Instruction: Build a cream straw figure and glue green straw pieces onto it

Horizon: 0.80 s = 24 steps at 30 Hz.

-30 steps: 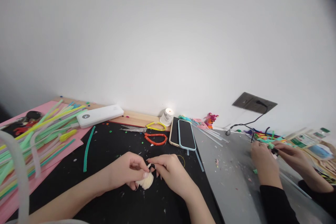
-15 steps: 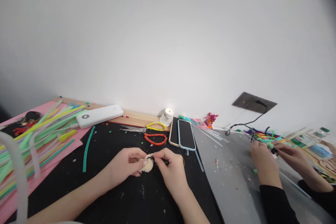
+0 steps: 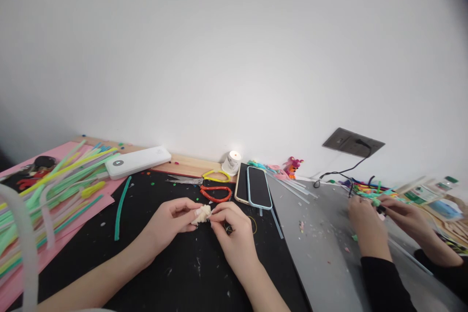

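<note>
Over the black mat (image 3: 175,280), my left hand (image 3: 175,222) is closed on a small cream-coloured fuzzy coil (image 3: 202,214), thumb in front and fingers behind it. My right hand (image 3: 234,226) pinches at the right edge of the coil, thumb and forefinger together. Its fingertips partly hide that side. Beyond the hands lie open scissors (image 3: 215,194) with one yellow and one red handle. Left of my left hand, a single green fuzzy stem (image 3: 122,209) rests on the mat. A thin yellowish loop (image 3: 255,225) shows beside my right hand.
On the left, many fuzzy stems (image 3: 69,200) cover pink sheets, near a white oblong device (image 3: 139,162). Two phones (image 3: 259,187) and an upturned paper cup (image 3: 231,163) stand behind. A co-worker's hands (image 3: 369,224) work at the right, below a wall socket (image 3: 353,143).
The cream coil has moved slightly up and left and has been turned, showing a ridged side. My right fingers have shifted down along its edge.
</note>
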Motion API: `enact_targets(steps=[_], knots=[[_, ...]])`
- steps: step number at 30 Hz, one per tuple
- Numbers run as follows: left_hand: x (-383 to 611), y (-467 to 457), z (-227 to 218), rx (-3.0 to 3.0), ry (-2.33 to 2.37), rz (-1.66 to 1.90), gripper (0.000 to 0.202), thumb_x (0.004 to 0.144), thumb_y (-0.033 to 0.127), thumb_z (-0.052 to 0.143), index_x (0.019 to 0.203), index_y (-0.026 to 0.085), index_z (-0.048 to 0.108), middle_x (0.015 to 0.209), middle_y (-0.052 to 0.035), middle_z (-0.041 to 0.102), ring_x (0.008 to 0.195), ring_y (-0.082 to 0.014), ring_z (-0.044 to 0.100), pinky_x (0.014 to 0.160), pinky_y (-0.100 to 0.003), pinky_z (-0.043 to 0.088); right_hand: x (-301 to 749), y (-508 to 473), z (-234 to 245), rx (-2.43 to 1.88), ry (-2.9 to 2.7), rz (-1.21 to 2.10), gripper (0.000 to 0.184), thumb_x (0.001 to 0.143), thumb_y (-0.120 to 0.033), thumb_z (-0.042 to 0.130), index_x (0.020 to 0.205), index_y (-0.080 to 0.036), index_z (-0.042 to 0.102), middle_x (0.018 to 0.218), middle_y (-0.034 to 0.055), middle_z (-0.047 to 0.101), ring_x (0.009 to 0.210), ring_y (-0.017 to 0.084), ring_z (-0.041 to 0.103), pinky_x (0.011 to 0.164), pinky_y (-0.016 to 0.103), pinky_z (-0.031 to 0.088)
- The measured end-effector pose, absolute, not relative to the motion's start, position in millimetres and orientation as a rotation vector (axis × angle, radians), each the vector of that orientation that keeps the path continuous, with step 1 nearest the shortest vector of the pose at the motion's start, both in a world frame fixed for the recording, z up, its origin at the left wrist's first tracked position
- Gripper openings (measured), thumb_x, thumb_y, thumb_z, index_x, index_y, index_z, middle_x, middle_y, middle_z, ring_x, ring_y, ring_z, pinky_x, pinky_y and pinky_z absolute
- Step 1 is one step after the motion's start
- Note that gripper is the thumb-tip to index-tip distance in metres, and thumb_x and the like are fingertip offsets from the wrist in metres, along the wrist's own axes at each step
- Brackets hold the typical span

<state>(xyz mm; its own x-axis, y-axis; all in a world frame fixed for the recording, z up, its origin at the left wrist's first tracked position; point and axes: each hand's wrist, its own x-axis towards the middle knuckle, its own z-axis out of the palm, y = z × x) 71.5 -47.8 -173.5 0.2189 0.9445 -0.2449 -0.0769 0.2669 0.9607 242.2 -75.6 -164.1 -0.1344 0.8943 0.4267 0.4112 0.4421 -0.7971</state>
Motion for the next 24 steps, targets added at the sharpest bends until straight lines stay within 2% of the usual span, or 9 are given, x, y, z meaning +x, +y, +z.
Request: enact_targets(steps=[5,10,14,21,24], knots=[[69.4,-49.4,-172.0,1.265,1.074,1.058,0.019,0.069,0.035,0.069,0.077,0.018,0.072,0.084,-0.0056,0.071,0.081,-0.0220,0.064,0.068,-0.028,0.052,239.8,-72.9,-168.6,-1.192,-1.391,1.031,0.007,0.076,-0.022,0.057,0.082,-0.019,0.055,0.061,-0.0024,0.056,0.047,0.010,0.049,0.047,0.022,0.042],[70.4,-51.5,-170.3,1.396,1.060,1.131,0.016,0.070,0.034,0.068,0.075,0.020,0.075,0.086,-0.0060,0.070,0.083,-0.0224,0.063,0.068,-0.026,0.051,236.6,-72.3,-170.3,-1.152,-1.265,1.245,0.021,0.081,-0.035,0.054,0.070,-0.017,0.052,0.051,-0.0025,0.057,0.035,0.007,0.041,0.037,0.019,0.032],[73.3,-51.8,-169.1,1.201,1.055,1.081,0.020,0.068,0.036,0.071,0.076,0.019,0.073,0.085,-0.0044,0.070,0.083,-0.0222,0.064,0.070,-0.028,0.053,234.4,-73.0,-170.1,-1.143,-1.269,1.314,0.025,0.081,-0.037,0.055,0.069,-0.015,0.055,0.053,-0.0017,0.058,0.034,0.006,0.040,0.036,0.018,0.031],[77.3,-54.5,-169.5,0.827,0.982,1.034,0.021,0.068,0.035,0.074,0.080,0.018,0.073,0.090,-0.0040,0.072,0.090,-0.0189,0.063,0.082,-0.028,0.051,229.8,-71.4,-175.3,-1.209,-1.252,1.293,0.020,0.077,-0.029,0.058,0.063,-0.015,0.058,0.051,-0.0028,0.052,0.041,0.008,0.045,0.043,0.020,0.040],[77.8,-54.6,-169.2,0.731,0.948,1.028,0.021,0.067,0.031,0.076,0.083,0.018,0.073,0.091,-0.0053,0.073,0.090,-0.0181,0.064,0.083,-0.027,0.052,229.8,-71.5,-175.2,-1.189,-1.292,1.207,0.018,0.075,-0.025,0.060,0.061,-0.015,0.058,0.061,0.0005,0.056,0.051,0.010,0.049,0.050,0.021,0.042]])
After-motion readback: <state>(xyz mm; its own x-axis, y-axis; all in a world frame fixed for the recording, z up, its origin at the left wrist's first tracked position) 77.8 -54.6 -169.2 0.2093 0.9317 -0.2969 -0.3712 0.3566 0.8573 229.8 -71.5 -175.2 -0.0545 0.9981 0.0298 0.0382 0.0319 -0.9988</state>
